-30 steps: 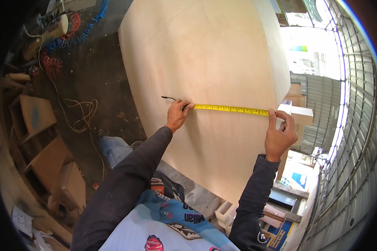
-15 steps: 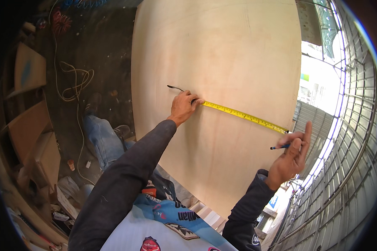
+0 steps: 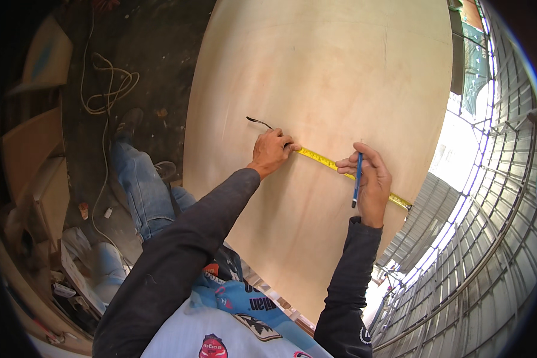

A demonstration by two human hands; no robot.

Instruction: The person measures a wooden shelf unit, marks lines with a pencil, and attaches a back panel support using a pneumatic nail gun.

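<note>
A large pale plywood sheet point(image 3: 316, 65) lies in front of me. Across it runs a yellow tape measure point(image 3: 317, 157), its far end reaching the sheet's right edge. My left hand point(image 3: 272, 152) is closed around the tape's case, which the fingers mostly hide; a black strap point(image 3: 258, 122) sticks out beyond them. Over the middle of the blade is my right hand point(image 3: 371, 185), with a blue pencil point(image 3: 358, 182) held upright between the fingers. That hand covers part of the blade.
On the dark floor at the left lies a looped pale cable point(image 3: 110, 89). Wooden boards point(image 3: 39, 143) are stacked at the far left. A metal grille point(image 3: 489, 238) runs along the right side. Below the sheet's left edge show jeans-clad legs point(image 3: 143, 185).
My right hand has moved left from the tape's end at the sheet's edge to the blade's middle, the pencil now upright. My left hand still grips the case.
</note>
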